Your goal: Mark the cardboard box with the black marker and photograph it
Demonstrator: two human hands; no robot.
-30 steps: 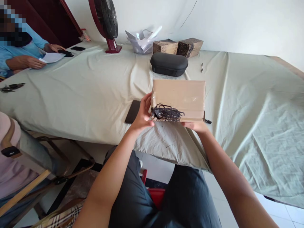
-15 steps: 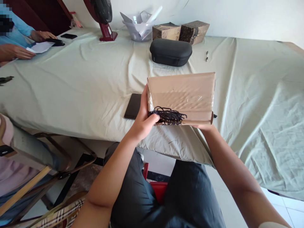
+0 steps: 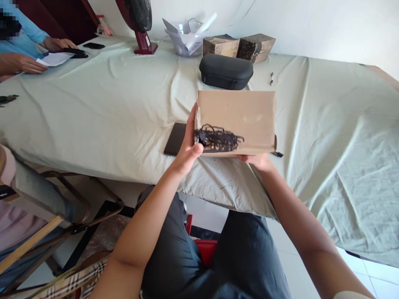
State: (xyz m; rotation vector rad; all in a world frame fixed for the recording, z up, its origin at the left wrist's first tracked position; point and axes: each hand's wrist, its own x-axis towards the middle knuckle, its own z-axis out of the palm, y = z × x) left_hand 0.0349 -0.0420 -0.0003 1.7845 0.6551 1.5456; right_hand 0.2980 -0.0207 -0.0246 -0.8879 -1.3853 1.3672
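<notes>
Between my two hands is a brown cardboard box (image 3: 243, 110), with dense black scribble on the lower left of the face toward me. My left hand (image 3: 189, 147) grips its left side, thumb at the scribbled corner and fingers along the far edge. My right hand (image 3: 257, 161) supports the box from beneath, its fingers mostly hidden under the bottom edge. A dark flat tablet or phone (image 3: 174, 139) lies on the cloth just left of my left hand. Near the box's lower right corner the tip of a black pen (image 3: 278, 154) shows.
Behind the box sits a black hard case (image 3: 226, 71). Two cardboard boxes (image 3: 220, 45), a plastic basket (image 3: 187, 41) and a dark red fan (image 3: 145, 41) stand along the wall. At far left another person's hands (image 3: 29, 63) hold paper. A small pen (image 3: 272, 79) lies right.
The box has tilted, so its scribbled face turns more squarely toward me, and it has shifted slightly up. My right hand has moved left under it, and more of its fingers show.
</notes>
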